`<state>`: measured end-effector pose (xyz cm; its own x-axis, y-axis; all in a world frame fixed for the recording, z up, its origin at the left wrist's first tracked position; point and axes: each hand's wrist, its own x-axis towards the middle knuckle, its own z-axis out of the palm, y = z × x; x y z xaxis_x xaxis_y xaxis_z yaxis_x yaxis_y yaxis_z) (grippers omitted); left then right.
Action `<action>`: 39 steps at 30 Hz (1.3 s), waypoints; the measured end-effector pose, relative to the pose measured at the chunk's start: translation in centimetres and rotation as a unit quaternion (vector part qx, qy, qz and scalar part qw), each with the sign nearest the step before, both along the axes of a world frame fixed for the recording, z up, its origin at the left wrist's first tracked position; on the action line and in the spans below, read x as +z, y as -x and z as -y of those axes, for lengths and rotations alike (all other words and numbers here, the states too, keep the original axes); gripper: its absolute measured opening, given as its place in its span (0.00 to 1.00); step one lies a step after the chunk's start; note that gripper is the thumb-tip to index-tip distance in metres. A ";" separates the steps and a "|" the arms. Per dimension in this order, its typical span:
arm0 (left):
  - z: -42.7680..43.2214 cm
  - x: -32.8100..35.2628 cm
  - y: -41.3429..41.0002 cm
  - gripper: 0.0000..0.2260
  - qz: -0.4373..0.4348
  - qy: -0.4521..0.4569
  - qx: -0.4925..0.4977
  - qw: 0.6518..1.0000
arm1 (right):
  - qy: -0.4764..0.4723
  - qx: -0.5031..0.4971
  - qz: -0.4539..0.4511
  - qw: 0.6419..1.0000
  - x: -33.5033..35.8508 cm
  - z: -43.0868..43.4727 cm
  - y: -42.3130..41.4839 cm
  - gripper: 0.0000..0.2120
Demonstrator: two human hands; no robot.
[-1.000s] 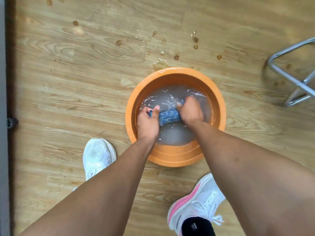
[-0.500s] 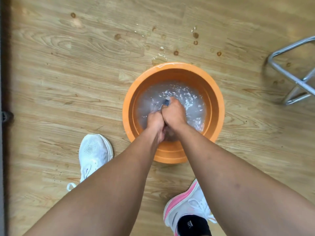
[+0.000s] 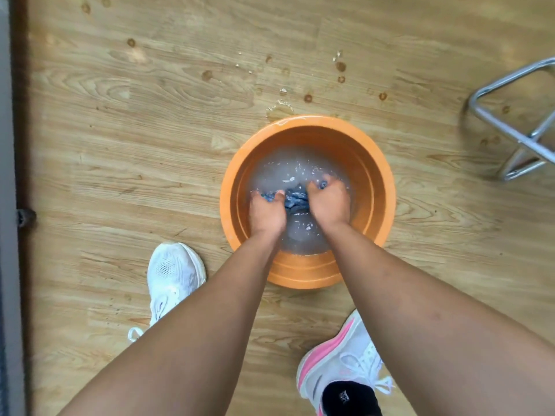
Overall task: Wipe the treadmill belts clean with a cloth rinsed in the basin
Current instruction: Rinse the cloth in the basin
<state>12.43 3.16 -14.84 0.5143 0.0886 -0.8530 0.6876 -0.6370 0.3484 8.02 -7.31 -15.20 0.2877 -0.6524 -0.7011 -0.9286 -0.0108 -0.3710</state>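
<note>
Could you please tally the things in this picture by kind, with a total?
Hands: 2, left hand and right hand
Cloths: 1, blue cloth
Basins: 1, orange basin
Shoes: 2, white shoe and pink-soled shoe
Frames: 1, metal frame
Total: 7

1. Left hand [image 3: 265, 213]: back uppermost, fingers [image 3: 255, 195] curled downward, thumb toward the midline, gripping one end of the cloth [image 3: 295, 199].
2. Right hand [image 3: 327, 202]: back uppermost, knuckles forward, curled round the cloth's other end.
3. Forearms: bare, extended forward and down, converging toward the wrists. The hands lie side by side, slightly apart.
</note>
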 end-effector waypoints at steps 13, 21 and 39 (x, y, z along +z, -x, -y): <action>2.0 -0.5 0.8 0.22 -0.144 0.051 0.085 0.985 | -0.036 0.153 -0.040 0.987 -0.6 -0.3 -2.7 0.10; 0.2 0.4 1.7 0.13 0.038 -0.019 -0.011 0.999 | 0.006 0.090 -0.087 0.992 -0.6 3.1 -1.1 0.21; 2.0 0.3 -0.8 0.18 -0.117 0.068 0.163 0.977 | -0.084 0.056 -0.022 0.995 -1.0 -2.1 -3.7 0.10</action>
<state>13.25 1.17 -14.55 0.2675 0.0939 -0.9590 0.9175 -0.3289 0.2237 11.74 -5.26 -16.22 0.3185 -0.4914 -0.8106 -0.9404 -0.0561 -0.3355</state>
